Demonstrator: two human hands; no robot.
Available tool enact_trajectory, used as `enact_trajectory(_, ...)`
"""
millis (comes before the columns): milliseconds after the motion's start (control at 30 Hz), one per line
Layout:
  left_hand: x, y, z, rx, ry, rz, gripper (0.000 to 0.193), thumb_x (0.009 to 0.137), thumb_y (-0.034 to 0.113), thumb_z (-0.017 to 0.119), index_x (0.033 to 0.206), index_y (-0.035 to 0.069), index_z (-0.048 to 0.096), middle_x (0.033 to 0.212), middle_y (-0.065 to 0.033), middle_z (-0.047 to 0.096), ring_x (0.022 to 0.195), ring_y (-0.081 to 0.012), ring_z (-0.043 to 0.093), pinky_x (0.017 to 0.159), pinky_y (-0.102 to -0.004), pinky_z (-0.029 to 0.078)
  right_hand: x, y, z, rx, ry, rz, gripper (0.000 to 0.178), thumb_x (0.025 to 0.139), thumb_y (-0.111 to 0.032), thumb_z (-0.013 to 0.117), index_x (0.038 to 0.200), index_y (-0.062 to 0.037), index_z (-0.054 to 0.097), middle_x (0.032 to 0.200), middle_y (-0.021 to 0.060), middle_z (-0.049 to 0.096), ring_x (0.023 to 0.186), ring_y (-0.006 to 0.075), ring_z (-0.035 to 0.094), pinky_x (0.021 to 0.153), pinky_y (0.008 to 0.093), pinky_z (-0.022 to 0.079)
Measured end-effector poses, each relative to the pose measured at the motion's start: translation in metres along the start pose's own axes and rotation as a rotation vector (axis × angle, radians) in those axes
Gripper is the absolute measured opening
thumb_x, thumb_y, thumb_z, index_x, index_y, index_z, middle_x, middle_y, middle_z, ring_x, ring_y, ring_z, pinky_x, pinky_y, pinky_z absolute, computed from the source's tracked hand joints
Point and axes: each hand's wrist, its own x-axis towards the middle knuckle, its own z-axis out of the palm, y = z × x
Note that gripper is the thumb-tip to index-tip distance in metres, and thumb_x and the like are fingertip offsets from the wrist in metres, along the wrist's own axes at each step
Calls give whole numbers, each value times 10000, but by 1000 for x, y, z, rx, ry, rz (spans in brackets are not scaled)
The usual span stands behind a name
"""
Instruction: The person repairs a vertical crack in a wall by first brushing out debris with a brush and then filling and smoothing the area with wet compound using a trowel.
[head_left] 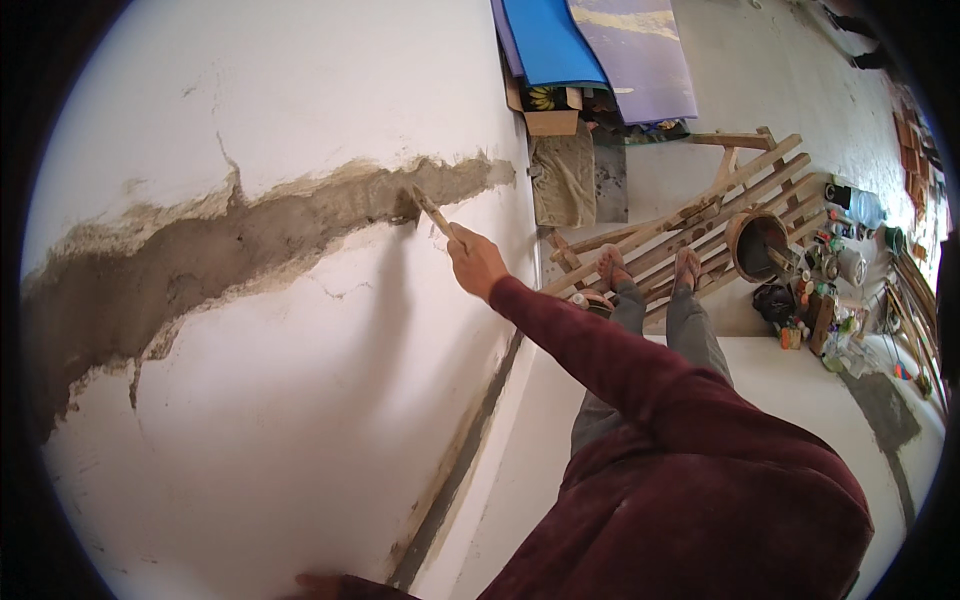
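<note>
The right hand (476, 262), at mid-frame, is gripping a slim tool (433, 211), its tip meeting the grey mortar band (240, 240) at upper left. The left hand (318, 580) is showing at the bottom edge; its finger state is unclear. Feet (688, 266) are standing on a slatted platform (745, 173), upper right.

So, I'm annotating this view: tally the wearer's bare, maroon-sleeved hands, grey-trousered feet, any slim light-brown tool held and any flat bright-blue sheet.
Hands: 2 (right hand, left hand)
Feet: 2 (left foot, right foot)
Tool: 1
Blue sheet: 1
Total: 6
</note>
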Motion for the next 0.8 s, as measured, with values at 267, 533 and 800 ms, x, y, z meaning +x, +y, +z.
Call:
enact_trajectory(267,-4,4,8,-31,4,1,765,985,577,264,1518,36,172,1568,-263,48,1435,-484,18,1113,-636,47,-58,-69,-7,139,-241,-84,398,955,-164,498,1319,-4,511,919,243,643,806,323,643,733,409,493)
enact_trajectory(533,12,13,-3,-56,12,-12,824,951,651,250,1524,62,179,1574,-246,56,1434,-483,47,1107,-643,85,-15,-88,4,157,-141,-215,418,965,-147,469,1339,38,473,1250,279,568,1181,303,565,1005,343,421)
enact_trajectory(800,7,-9,18,-126,210,42,722,908,605,482,1487,197,341,1569,-143,211,1447,-386,159,1137,-563,146,-98,-193,-28,193,-252,-509,403,978,-162,465,1353,-14,477,1134,257,623,1070,345,607,913,361,474)
